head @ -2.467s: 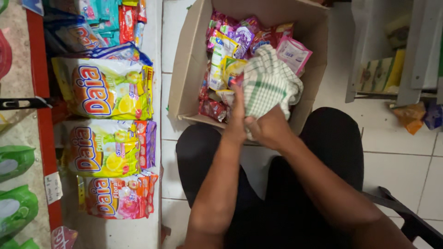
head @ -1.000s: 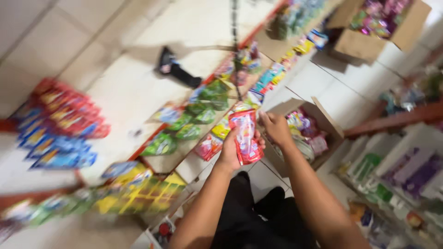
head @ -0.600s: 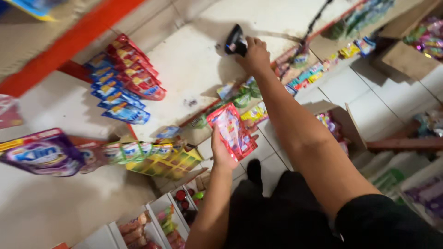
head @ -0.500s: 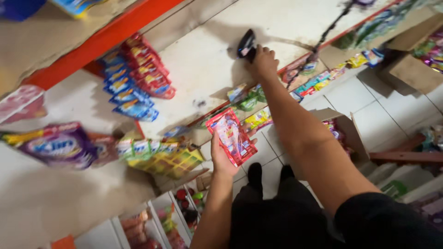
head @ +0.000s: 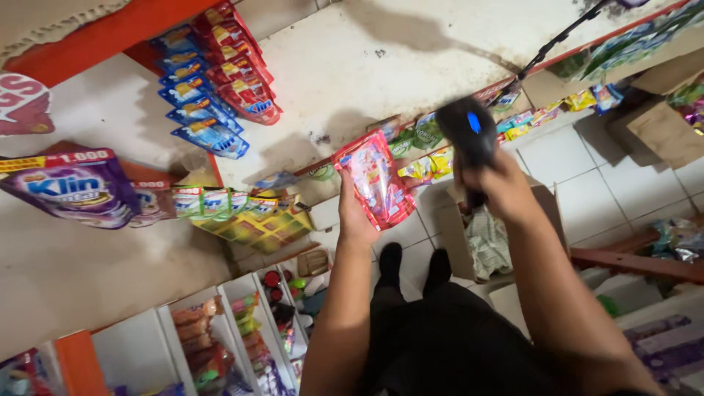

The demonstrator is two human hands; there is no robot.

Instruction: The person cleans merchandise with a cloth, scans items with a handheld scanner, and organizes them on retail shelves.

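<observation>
My left hand (head: 357, 220) holds up a red and pink refill pouch (head: 374, 178), its printed face turned toward me. My right hand (head: 501, 189) grips a black handheld scanner (head: 468, 139) with a small blue light, raised level with the pouch and just to its right. Below both hands I see my dark trousers (head: 440, 337) and black shoes on the tiled floor.
Blue and red sachet strips (head: 214, 73) hang from an orange shelf rail. Yellow and green packets (head: 242, 216) and a purple pouch (head: 70, 187) hang at left. Cardboard boxes (head: 664, 128) with goods stand on the floor at right. White shelf bins (head: 242, 330) hold bottles.
My right hand has come down from the shelf with the scanner and now sits beside the pouch. The left hand keeps the pouch raised. The camera shifted slightly.
</observation>
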